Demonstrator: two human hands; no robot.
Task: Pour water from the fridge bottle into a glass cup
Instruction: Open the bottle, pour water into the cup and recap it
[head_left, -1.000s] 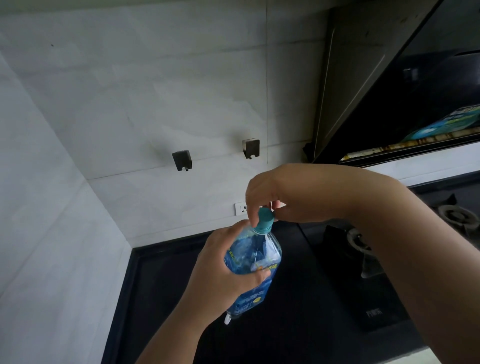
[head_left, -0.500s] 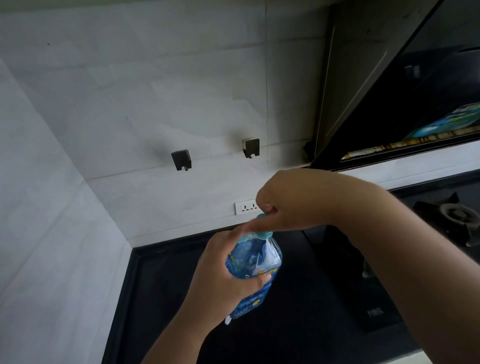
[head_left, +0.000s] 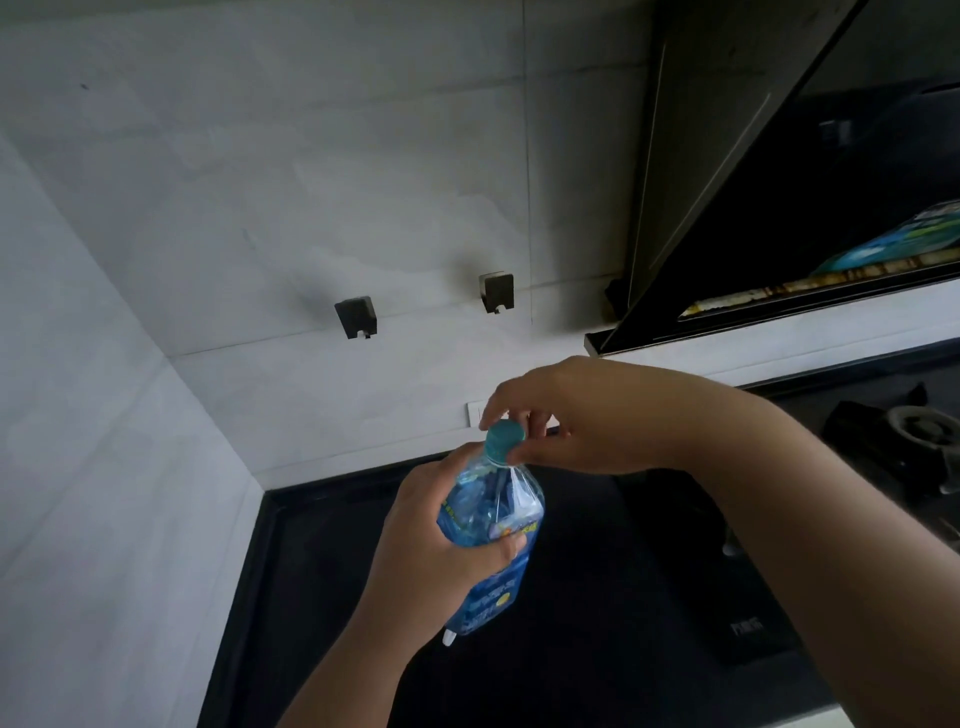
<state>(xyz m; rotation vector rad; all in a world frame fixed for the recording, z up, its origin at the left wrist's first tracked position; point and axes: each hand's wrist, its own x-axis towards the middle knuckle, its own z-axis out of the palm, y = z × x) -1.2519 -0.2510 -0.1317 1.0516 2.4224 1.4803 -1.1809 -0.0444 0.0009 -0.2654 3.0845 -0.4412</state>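
Fingers of the left hand (head_left: 436, 545) wrap the blue bottle (head_left: 493, 525), held above the dark surface (head_left: 597, 597). Right hand (head_left: 582, 421) fingers pinch the teal cap (head_left: 503, 439), still seated. Remaining: uncapping and pouring; no glass cup is in view.

Clear plastic bottle (head_left: 491, 525) with a blue printed label, held above the dark counter (head_left: 597, 597), over its back left part near the wall corner. Tilted, neck leaning up and away, base toward the viewer. Teal ribbed cap (head_left: 503, 440) seated on the neck, its flat top in view. Wrapped around the middle by the left hand (head_left: 441, 551); cap pinched between thumb and fingers (head_left: 493, 410) of the right hand (head_left: 582, 421). Water level not readable.
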